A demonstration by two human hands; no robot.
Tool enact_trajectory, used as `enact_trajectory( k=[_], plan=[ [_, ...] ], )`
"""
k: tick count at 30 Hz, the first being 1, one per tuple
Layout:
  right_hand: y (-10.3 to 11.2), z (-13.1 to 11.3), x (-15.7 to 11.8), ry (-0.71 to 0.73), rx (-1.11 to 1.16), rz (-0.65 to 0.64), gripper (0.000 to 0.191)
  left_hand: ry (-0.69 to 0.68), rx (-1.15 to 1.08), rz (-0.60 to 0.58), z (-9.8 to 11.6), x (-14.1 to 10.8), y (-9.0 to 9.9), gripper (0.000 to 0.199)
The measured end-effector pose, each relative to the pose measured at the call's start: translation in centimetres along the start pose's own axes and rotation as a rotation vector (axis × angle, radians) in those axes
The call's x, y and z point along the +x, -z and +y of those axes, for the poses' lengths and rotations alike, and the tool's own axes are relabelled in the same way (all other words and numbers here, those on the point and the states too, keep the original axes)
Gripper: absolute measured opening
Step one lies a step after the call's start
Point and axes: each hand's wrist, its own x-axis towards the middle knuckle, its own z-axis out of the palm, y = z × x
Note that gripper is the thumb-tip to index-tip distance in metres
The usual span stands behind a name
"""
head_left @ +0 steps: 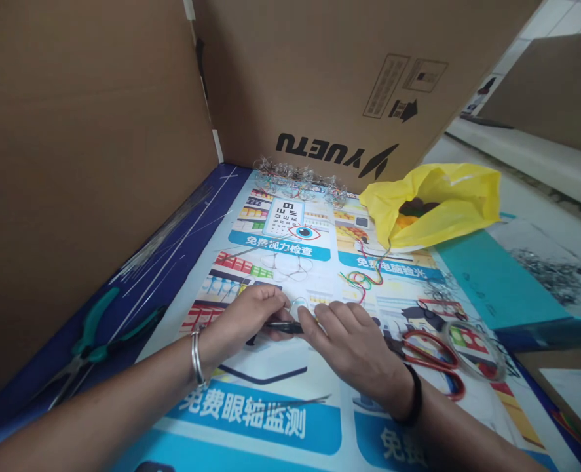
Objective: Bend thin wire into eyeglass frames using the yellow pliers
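Observation:
My left hand [258, 311] is closed, thumb and forefinger pinched at a thin wire loop [297, 303] that curves up between the hands. My right hand [342, 331] is closed around a slim dark tool [284, 326], which reaches across to the left fingers. The fingers cover most of this tool, so its exact kind is hidden. Just right of my right wrist lie red-handled scissors [432, 351], beside a clear round spool [474, 351]. Shaped wire loops [290, 265] and coloured cords [366, 278] lie beyond the hands on the printed sheet [314, 367].
Teal-handled pliers [91, 341] and straight wires [155, 246] lie at left. Wire pieces [300, 177] are heaped along the cardboard wall [319, 78]. A yellow bag [437, 196] stands at back right, near a teal panel [506, 275] and a dark wire pile [550, 272].

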Motion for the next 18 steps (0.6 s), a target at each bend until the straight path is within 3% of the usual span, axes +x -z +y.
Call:
enact_trajectory(
  k=[13,18],
  plan=[
    [0.10,0.00,0.00,-0.008,0.017,-0.019,0.028,-0.009,0.025,0.025,0.01,-0.03,-0.02,0.021],
    [-0.27,-0.28,0.03,-0.056,0.057,-0.069,0.027,-0.118,0.082,0.064,0.05,-0.05,0.06,0.022]
  ],
)
